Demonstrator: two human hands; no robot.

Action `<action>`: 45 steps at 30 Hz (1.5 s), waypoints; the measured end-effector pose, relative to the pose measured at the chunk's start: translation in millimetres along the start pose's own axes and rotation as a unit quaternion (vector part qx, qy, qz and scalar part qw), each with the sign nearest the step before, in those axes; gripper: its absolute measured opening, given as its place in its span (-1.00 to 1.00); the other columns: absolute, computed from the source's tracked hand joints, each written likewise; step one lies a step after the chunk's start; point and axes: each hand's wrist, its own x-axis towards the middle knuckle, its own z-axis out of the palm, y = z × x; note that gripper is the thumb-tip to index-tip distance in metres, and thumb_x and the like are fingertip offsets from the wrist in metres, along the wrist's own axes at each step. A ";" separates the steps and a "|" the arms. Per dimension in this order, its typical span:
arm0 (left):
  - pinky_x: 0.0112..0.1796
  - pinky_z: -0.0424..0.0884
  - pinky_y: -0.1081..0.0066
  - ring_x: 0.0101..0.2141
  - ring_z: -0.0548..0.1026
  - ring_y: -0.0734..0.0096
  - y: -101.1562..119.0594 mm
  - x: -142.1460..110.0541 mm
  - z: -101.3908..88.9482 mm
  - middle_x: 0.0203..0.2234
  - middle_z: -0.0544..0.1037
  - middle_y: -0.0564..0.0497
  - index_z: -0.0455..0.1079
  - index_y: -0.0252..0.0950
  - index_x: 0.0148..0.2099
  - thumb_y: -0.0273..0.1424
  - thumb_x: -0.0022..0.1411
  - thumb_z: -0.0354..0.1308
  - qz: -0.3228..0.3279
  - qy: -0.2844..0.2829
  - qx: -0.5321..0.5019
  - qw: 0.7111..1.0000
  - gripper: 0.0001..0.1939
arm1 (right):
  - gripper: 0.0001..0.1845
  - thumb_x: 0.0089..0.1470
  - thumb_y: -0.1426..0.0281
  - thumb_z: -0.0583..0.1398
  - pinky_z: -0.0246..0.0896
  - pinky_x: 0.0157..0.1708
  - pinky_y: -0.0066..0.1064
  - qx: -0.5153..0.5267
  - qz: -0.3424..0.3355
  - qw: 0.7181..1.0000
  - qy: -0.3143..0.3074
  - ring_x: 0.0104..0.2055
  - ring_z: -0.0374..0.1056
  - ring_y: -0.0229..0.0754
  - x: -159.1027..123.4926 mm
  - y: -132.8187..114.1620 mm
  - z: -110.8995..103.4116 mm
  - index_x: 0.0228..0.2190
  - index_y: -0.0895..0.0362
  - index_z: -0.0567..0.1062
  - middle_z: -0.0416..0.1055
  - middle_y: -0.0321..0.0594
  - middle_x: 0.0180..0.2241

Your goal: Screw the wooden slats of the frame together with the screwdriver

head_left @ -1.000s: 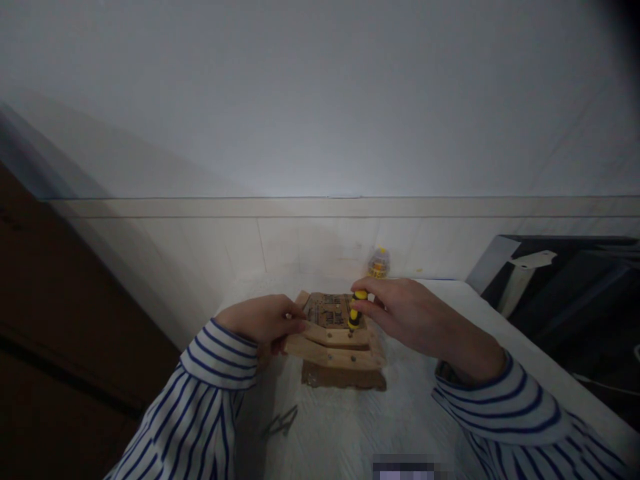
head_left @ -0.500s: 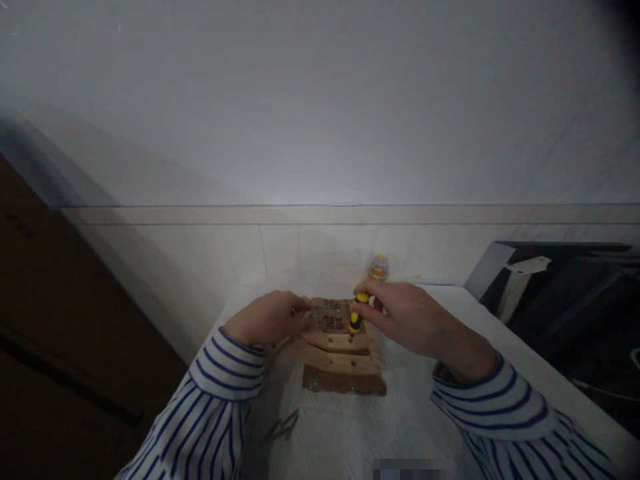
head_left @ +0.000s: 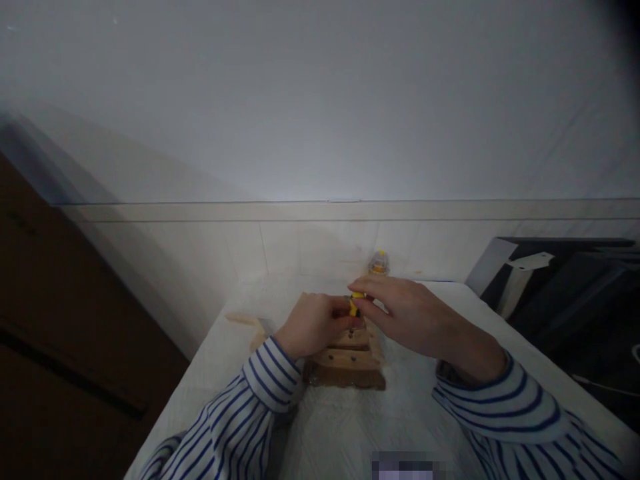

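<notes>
A short yellow-and-black screwdriver (head_left: 355,305) stands over a wooden piece with two slats and several dark screw heads. My right hand (head_left: 400,310) grips the top of its handle between thumb and fingers. From the left, my left hand (head_left: 320,323) closes its fingertips around the lower part of the same screwdriver. Below the hands, the front wooden slat (head_left: 345,359) shows two screws. Under the slats lies a brown cardboard package (head_left: 345,379), mostly covered by my left hand and the wood. The screwdriver's tip is hidden.
A clear, yellow-topped container (head_left: 379,263) stands at the back by the wall. Angled wooden pieces (head_left: 247,321) lie left of my left hand on the plastic-covered white table (head_left: 345,430). Dark panels with a pale bracket (head_left: 527,267) lean at right; a brown cabinet (head_left: 75,333) is at left.
My left hand has left the wooden piece's left end and moved right onto the screwdriver. My right hand stays on the handle. My left forearm now covers the dark metal bits on the table.
</notes>
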 end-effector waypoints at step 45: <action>-0.34 0.26 0.49 -0.39 0.41 0.38 9.3 1.4 -4.3 -0.36 0.56 0.00 0.47 -0.30 -0.15 -0.24 0.21 -0.03 -0.002 -0.038 0.015 0.999 -0.66 | -0.75 0.16 0.35 0.00 0.19 -0.35 -0.35 -0.061 0.029 0.997 -0.024 -0.28 0.39 -0.15 -2.4 -0.5 -3.8 -0.21 0.11 0.41 0.48 -0.19 -0.29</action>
